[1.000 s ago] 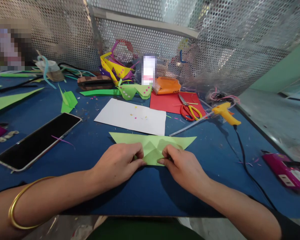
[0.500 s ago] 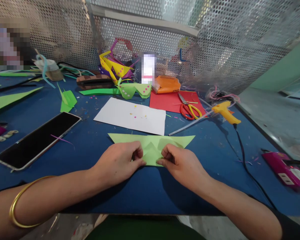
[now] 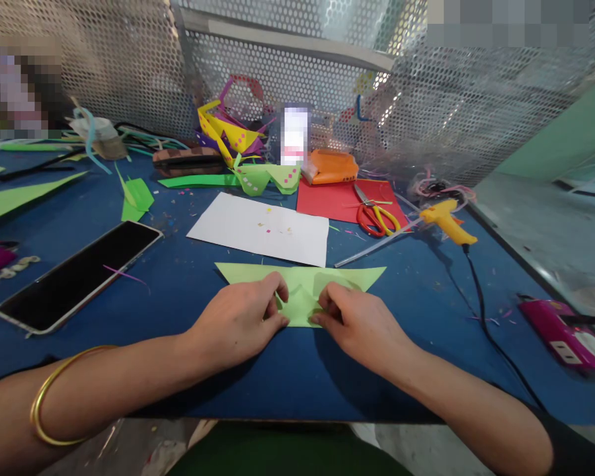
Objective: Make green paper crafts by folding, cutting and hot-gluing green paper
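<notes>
Over the last second your 2 hands have drawn a little closer at the middle of the green folded paper (image 3: 350,276). Your left hand (image 3: 238,324) has slid its forefinger up onto the central crease, while your right hand (image 3: 361,324) has barely shifted. The paper itself has not moved: it lies flat on the blue table (image 3: 287,377), just in front of the white sheet (image 3: 262,230), with its 2 pointed wings sticking out to either side. So the folding at the centre looks tighter, with the sheet pinned in place. Each hand is closed on the paper, thumb at the near edge and curled fingers pressing the middle flaps. The table's near edge runs just below your forearms. To the left, the phone (image 3: 79,274) lies well apart. To the right, the glue gun (image 3: 446,221) trails its black cord (image 3: 480,297) near your right arm. The scissors (image 3: 374,215) rest farther back on the red paper (image 3: 327,198).
</notes>
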Demonstrator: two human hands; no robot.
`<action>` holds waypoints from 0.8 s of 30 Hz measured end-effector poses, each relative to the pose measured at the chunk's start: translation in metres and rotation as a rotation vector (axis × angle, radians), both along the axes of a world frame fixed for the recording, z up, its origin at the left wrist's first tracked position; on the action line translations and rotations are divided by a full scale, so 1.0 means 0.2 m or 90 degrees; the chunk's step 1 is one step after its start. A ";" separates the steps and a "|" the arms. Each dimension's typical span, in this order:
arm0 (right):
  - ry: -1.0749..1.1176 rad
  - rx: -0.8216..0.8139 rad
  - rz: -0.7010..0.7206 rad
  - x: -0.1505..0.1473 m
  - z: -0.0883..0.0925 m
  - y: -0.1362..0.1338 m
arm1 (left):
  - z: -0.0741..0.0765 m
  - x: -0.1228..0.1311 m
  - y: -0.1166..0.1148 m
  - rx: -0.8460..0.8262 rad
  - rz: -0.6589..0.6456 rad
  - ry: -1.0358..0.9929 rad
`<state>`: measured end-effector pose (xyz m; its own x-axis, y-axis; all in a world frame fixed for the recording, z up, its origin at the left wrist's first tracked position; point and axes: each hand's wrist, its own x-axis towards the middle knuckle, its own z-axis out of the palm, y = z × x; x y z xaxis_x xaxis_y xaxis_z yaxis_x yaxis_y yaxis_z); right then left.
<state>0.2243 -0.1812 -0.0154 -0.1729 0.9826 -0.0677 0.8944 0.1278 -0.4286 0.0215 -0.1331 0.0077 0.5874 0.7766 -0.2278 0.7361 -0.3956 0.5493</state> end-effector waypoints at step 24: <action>-0.045 -0.004 -0.001 0.04 0.02 0.02 | 0.00 -0.05 0.03 0.015 -0.068 0.022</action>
<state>0.2322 -0.1771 -0.0114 -0.1665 0.9822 -0.0867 0.9228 0.1242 -0.3648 0.0125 -0.1278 0.0081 0.6595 0.7151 -0.2318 0.7069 -0.4851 0.5148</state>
